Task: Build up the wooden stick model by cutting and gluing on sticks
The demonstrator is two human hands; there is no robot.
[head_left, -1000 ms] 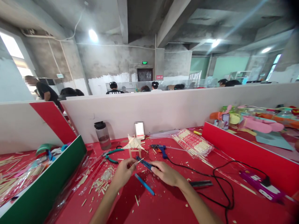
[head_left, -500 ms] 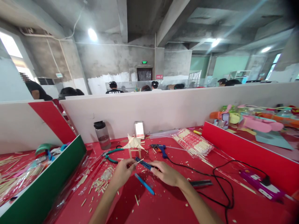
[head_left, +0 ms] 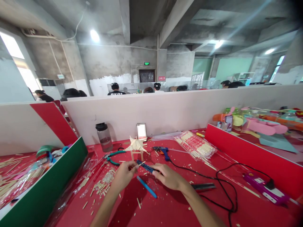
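Head view: right hand point(head_left: 169, 176) holds blue tool point(head_left: 147, 167), red sign point(head_left: 161, 78) beyond illegible.

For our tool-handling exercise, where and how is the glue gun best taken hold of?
Probably take the glue gun by its blue handle, coming from the near right: the handle angles that way, while the nozzle points left.

Left hand point(head_left: 125, 174) pinching a small stick point(head_left: 142, 163), right hand point(head_left: 168, 177) gripping a blue tool point(head_left: 148, 168) right at it! Wooden model point(head_left: 136, 145) stands just beyond, pen-shaped blue item point(head_left: 147, 186) nearer, glue gun point(head_left: 165, 153) right, pliers point(head_left: 117, 152) left.
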